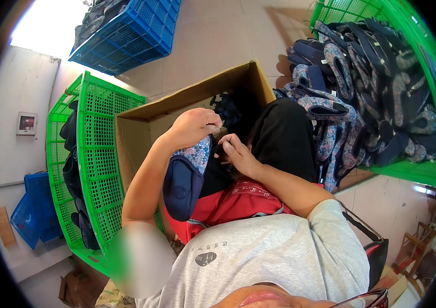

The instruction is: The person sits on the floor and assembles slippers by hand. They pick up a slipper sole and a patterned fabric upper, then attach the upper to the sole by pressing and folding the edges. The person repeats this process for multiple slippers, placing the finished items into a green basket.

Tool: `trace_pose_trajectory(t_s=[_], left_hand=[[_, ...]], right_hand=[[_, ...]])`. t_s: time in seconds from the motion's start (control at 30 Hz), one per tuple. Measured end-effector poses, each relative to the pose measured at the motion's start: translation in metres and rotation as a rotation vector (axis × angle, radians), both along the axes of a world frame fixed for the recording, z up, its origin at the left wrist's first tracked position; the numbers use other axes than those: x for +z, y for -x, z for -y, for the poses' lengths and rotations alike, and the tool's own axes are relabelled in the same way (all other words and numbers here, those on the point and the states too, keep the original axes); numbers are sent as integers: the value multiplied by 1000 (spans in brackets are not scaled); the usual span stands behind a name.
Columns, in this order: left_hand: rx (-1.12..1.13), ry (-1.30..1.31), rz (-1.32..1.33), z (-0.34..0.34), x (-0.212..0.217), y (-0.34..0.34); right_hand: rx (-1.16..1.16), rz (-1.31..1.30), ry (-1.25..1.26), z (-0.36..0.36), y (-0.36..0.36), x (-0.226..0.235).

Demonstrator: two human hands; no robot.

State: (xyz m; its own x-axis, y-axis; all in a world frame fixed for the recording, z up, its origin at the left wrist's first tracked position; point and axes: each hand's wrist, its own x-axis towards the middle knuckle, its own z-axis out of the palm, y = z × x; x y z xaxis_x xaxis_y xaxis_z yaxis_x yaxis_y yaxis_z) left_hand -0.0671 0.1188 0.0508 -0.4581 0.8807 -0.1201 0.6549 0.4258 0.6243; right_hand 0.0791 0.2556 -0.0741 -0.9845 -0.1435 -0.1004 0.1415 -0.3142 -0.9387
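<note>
My left hand is closed, with its fingers curled at the top end of a fabric shoe. This shoe has a navy sole and a blue floral upper, and it hangs sole-outward below my left wrist. My right hand is beside it, a little lower and to the right, thumb and fingers pressed together. Something small and dark shows at those fingertips, but I cannot make it out. Both hands are above my lap, at the near side of an open cardboard box. Dark floral pieces lie inside the box, partly in shadow.
A green crate with dark shoes stands at the left. Another green crate at the right is heaped with navy and floral shoes, some spilling toward my knee. A loaded blue crate stands beyond the box. My lap has a red apron.
</note>
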Motion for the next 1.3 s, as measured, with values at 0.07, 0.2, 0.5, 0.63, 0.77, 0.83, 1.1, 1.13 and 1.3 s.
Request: trace_pose_trajectory(t_s=[0.07,0.2,0.5,0.63,0.77,0.83,1.1,1.13,1.3], left_hand=[[19,2,21,0,0,-1],[12,-15,24,-1,-3,0],[19,-30,14,-5,-7,0],[23,-8,13,-5,-8,0],[40,4,23,-7,-7,-1],[48,5,28,-6,-6,-2],[185,-26,73,-8,-11,-4],[187,-57,71,-7,-14,-3],[177,-118,43,-6,-23,1]], right_hand=[[18,-43,27,1,0,-4],[-17,-113,4,3,1,-9],[-109,-160,-24,8,3,-17],[-96,-112,40,8,4,-17],[-82,-83,70,7,4,-14],[-79,-57,88,7,3,-12],[-127,-109,92,7,6,-20],[-131,-108,93,7,6,-19],[-141,-116,25,6,7,-17]])
